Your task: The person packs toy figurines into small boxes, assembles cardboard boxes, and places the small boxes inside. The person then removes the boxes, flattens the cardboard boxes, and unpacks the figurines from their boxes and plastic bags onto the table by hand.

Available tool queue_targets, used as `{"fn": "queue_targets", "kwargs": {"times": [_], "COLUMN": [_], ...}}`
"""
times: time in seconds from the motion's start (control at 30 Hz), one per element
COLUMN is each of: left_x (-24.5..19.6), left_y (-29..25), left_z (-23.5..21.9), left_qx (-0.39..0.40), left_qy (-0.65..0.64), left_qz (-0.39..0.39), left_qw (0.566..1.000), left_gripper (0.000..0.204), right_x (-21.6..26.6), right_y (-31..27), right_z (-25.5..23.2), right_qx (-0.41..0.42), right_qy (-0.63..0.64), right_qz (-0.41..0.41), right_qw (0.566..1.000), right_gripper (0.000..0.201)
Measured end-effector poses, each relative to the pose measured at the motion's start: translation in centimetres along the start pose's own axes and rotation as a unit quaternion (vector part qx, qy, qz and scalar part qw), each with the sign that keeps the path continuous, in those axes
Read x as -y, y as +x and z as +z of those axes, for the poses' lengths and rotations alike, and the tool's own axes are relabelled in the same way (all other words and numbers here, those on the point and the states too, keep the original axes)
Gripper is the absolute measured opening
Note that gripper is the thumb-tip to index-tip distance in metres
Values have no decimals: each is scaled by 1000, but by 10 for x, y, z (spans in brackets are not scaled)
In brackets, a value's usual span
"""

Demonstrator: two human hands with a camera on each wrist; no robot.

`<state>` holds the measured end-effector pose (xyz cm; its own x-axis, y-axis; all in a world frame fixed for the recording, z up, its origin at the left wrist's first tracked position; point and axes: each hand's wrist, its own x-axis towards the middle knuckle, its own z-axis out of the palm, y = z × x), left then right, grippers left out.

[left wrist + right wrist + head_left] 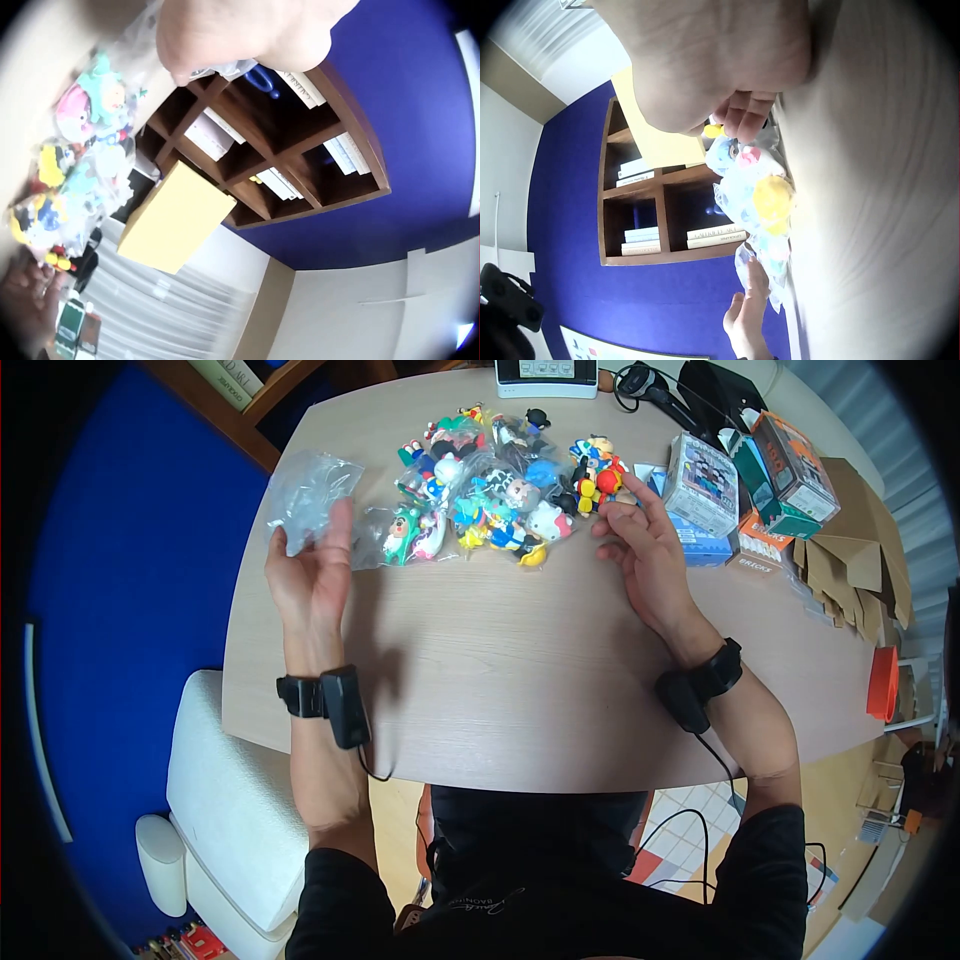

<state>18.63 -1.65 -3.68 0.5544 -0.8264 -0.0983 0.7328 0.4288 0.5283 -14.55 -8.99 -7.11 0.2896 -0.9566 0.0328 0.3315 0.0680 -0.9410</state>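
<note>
In the head view, my left hand [312, 585] is at the table's left with fingers extended against a clear plastic bag [312, 490]; whether they grip it is unclear. To the right lies a pile of small figures, many in clear bags, among them a green one [401, 538] and a white one with a red bow [548, 520]. My right hand [655, 565] is beside the pile's right end, fingers loosely bent, near a red and yellow figure [607, 482]. Contact there cannot be told. In the right wrist view, the left fingers overlap the bag [744, 264].
Small printed boxes [702, 482] stand at the right, beside folded brown cardboard [848, 550]. A white device with a screen [546, 380] and a black scanner [655, 390] are at the back. A white chair [235, 800] is left of the table [500, 690].
</note>
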Motion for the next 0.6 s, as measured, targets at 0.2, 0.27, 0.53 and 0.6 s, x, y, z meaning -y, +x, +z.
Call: {"fn": "queue_targets", "kwargs": {"times": [0.2, 0.27, 0.53, 0.6], "left_x": [-7, -6, 2, 0], "left_y": [-50, -48, 28, 34], "left_z": [30, 31, 4, 9], "left_qx": [112, 156, 176, 140], "left_qy": [206, 345, 890, 918], "left_qz": [-249, -229, 230, 193], "left_qw": [940, 897, 351, 317], "left_gripper": [45, 44, 53, 56], "right_x": [0, 1, -3, -2], "right_y": [0, 0, 1, 1], "right_z": [2, 0, -3, -3], "right_qx": [-2, 1, 12, 11], "right_qy": [0, 2, 11, 10], "right_qz": [5, 2, 3, 2], "right_qw": [1000, 1000, 1000, 1000], "right_gripper": [61, 61, 63, 63]}}
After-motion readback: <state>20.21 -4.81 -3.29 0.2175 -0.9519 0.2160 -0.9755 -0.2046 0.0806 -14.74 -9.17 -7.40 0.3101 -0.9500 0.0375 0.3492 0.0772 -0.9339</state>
